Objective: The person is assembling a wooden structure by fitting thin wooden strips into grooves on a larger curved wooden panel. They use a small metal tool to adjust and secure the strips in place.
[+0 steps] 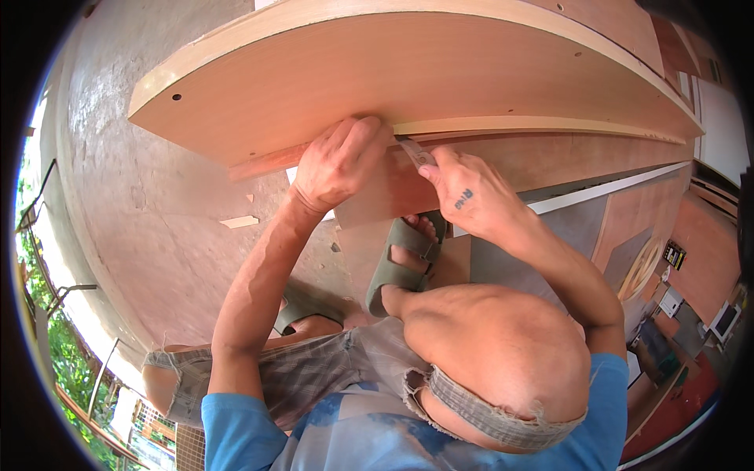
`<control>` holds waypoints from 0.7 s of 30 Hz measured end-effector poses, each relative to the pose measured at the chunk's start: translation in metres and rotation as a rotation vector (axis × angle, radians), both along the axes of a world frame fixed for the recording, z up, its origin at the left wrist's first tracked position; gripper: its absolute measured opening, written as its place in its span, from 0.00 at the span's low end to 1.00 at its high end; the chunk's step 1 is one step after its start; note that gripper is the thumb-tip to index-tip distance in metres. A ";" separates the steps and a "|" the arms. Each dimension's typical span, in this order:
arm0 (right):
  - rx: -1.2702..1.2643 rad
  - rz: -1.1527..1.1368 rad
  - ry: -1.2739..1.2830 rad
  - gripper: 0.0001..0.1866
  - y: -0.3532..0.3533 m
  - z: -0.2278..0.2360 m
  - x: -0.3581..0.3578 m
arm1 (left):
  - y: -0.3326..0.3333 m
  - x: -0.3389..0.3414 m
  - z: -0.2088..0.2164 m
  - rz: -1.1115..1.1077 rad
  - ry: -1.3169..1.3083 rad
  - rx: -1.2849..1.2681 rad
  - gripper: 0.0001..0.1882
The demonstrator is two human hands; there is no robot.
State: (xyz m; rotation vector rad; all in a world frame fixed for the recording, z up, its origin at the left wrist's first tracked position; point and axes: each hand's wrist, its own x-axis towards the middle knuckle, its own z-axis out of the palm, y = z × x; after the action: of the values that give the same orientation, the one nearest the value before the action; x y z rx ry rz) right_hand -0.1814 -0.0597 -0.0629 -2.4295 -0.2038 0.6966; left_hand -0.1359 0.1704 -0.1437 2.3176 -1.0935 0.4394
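Note:
A large pale wooden panel point(377, 74) with a curved-looking edge and small holes lies across the top. Along its near side runs a thin pale wood strip point(542, 124). My left hand point(342, 163) is closed against the panel's near side, at the strip's left end; its fingertips and whatever they pinch are hidden. Just right of it, my right hand point(481, 192) grips a flat, greyish, blade-like tool point(416, 153) with a narrow tip. That tip points up and left to the strip's end, close to my left fingers; whether it touches the wood cannot be made out.
Below the strip stretches a reddish-brown board point(565, 161), with a long white-edged piece point(609, 188) nearer me. Wood scraps point(239, 222) lie on the concrete floor point(173, 243). My sandalled foot point(404, 259) is under my hands. A round wooden ring point(642, 267) and clutter sit right.

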 end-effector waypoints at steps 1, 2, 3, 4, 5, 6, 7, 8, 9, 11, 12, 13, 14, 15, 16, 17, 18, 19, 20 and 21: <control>-0.001 0.010 -0.014 0.17 0.004 -0.003 0.001 | 0.000 0.000 0.001 -0.007 0.010 -0.006 0.17; -0.002 0.021 -0.028 0.17 0.009 -0.006 0.002 | -0.001 0.000 0.001 -0.013 0.020 -0.013 0.16; 0.000 0.020 -0.009 0.17 0.014 -0.006 0.006 | 0.000 0.001 0.001 -0.016 0.019 -0.017 0.16; 0.002 0.020 0.009 0.16 0.018 -0.005 0.011 | 0.000 0.002 0.002 -0.019 0.018 -0.021 0.16; 0.004 0.019 0.027 0.16 0.022 -0.003 0.014 | 0.000 0.002 0.002 -0.022 0.017 -0.027 0.16; -0.023 0.022 0.048 0.16 0.024 0.000 0.016 | 0.000 0.002 0.003 -0.020 0.015 -0.022 0.16; -0.051 0.025 0.069 0.16 0.026 0.003 0.018 | 0.000 0.001 0.002 -0.019 0.013 -0.018 0.16; -0.080 0.028 0.090 0.16 0.025 0.005 0.019 | -0.001 0.001 0.002 -0.019 0.011 -0.014 0.16; -0.077 0.025 0.070 0.17 0.023 0.004 0.018 | 0.000 0.000 0.002 -0.018 0.009 -0.005 0.16; -0.072 0.017 0.030 0.17 0.015 0.001 0.015 | 0.001 -0.001 0.002 -0.018 0.005 0.013 0.17; -0.091 0.012 0.035 0.17 0.009 0.002 0.015 | 0.001 -0.001 0.003 -0.020 -0.010 0.011 0.17; -0.111 0.006 0.041 0.17 0.001 0.005 0.014 | 0.001 0.000 0.003 -0.022 -0.025 0.010 0.18; -0.130 0.000 0.046 0.17 -0.006 0.006 0.013 | 0.000 0.000 0.004 -0.024 -0.041 0.008 0.18; -0.163 0.012 0.024 0.18 -0.014 0.007 0.012 | -0.001 0.000 0.004 -0.012 -0.045 0.010 0.20; -0.195 0.024 0.003 0.18 -0.022 0.007 0.012 | 0.000 -0.001 0.004 0.000 -0.050 0.013 0.21; -0.226 0.037 -0.019 0.19 -0.028 0.008 0.011 | 0.000 -0.001 0.004 0.012 -0.054 0.015 0.23; -0.245 0.015 0.007 0.19 -0.033 0.010 0.011 | 0.001 -0.002 0.004 0.014 -0.055 0.017 0.22; -0.264 -0.007 0.034 0.19 -0.037 0.013 0.011 | 0.001 -0.002 0.005 0.015 -0.056 0.020 0.22; -0.282 -0.028 0.060 0.19 -0.041 0.016 0.011 | 0.001 -0.002 0.005 0.017 -0.057 0.023 0.22; -0.278 -0.032 0.053 0.19 -0.043 0.017 0.011 | 0.002 -0.001 0.004 0.011 -0.075 0.024 0.21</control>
State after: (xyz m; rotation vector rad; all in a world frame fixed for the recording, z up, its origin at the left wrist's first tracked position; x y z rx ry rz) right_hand -0.1705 -0.1030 -0.0464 -2.6663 -0.0482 0.8207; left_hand -0.1369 0.1722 -0.1397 2.3460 -1.1277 0.5240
